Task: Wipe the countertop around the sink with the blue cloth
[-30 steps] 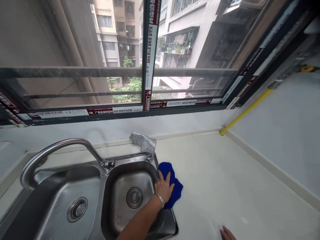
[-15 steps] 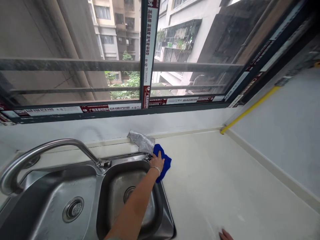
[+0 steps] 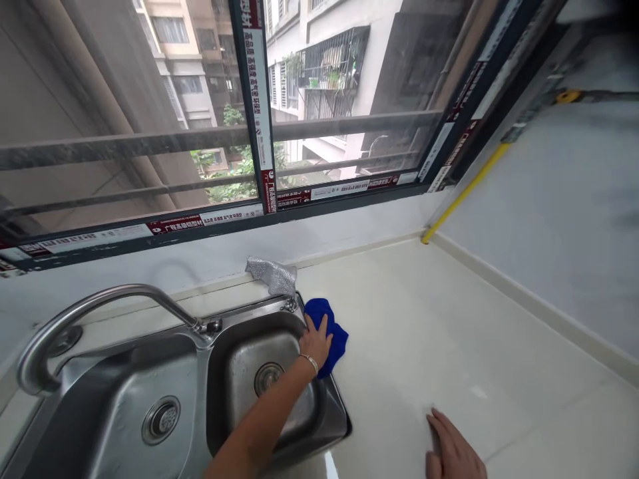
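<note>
My left hand (image 3: 315, 342) grips a blue cloth (image 3: 338, 346) at the right rim of the steel sink (image 3: 337, 416), with two fingers spread over it. Part of the cloth lies on the pale countertop (image 3: 399, 319). Behind it, a silvery grey cloth (image 3: 272, 274) lies crumpled by the back edge, apart from both hands. At the lower right, my right hand (image 3: 454, 449) is over the countertop, fingers stretched out, nothing seen in it; the frame cuts off its lower part.
A curved steel faucet (image 3: 124, 290) arches over the left basin (image 3: 127, 406). A small metal fitting (image 3: 289, 305) sits at the sink's back right corner. The dark window frame (image 3: 214, 226) runs along the back. A yellow pipe (image 3: 464, 193) comes down at the right corner.
My left hand and the blue cloth have moved along the sink's right rim towards me, away from the grey cloth. My right hand has come further into view. The camera has turned slightly right.
</note>
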Available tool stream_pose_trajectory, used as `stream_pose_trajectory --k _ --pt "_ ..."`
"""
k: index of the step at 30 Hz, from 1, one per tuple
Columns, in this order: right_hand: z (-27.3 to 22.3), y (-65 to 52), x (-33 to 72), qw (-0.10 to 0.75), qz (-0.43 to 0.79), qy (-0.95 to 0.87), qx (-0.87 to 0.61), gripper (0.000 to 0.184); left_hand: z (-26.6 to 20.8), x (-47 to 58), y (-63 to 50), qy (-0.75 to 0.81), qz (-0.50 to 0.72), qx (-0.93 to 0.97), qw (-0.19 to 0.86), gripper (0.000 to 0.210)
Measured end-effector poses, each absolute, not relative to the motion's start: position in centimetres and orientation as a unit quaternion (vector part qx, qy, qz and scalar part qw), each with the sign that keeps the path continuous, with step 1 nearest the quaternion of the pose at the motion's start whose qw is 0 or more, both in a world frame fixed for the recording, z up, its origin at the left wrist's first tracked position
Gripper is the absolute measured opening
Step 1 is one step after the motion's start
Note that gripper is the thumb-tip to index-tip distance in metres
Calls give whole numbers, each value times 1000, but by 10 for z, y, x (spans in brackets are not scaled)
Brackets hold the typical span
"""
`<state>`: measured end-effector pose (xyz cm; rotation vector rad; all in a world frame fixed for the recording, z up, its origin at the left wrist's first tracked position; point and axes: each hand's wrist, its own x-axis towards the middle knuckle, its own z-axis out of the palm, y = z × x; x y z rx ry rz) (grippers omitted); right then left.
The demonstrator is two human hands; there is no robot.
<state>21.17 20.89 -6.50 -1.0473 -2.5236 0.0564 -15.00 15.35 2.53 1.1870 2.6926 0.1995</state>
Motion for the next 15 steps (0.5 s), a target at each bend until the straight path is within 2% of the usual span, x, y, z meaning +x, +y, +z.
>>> stream_pose_trajectory --k 7,15 --pt "-41 200 198 254 22 -899 -355 53 19 -67 101 850 63 516 90 64" --pt "-48 204 195 266 31 -895 -357 54 19 -2 81 756 52 648 73 69"
